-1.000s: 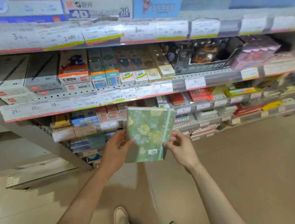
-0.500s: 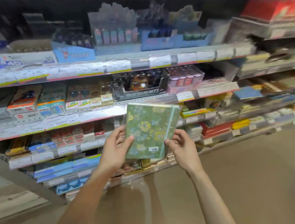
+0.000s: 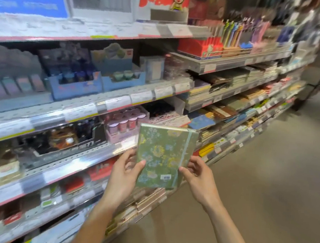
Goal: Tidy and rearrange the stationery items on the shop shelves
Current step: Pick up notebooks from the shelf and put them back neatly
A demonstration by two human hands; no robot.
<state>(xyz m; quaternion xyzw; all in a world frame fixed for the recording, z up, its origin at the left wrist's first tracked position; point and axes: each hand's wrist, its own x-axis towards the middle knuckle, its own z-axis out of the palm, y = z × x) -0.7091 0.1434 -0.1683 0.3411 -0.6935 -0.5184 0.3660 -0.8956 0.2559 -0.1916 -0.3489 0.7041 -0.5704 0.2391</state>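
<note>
notebook [image 3: 163, 156], green floral cover with a pale elastic band down its right side, sits centre frame, upright, cover facing the camera, held in the air in front of the shelves [image 3: 102, 104] and touching none of them. left hand [image 3: 125, 173] grips the lower left edge, thumb over the cover, fingers behind. right hand [image 3: 199, 176] pinches the lower right edge near the band. low two-handed hold probably keeps the cover and the small sticker [image 3: 165, 177] readable while choosing a slot. stacks of flat notebooks [image 3: 222, 111] fill the shelves at centre right, so that looks like the likely home, my guess only. sticker text too small to read. fingers behind the book hidden. shelf tags and the upper left boxes are smeared by blur; the far right end of the aisle is unreadable.
</note>
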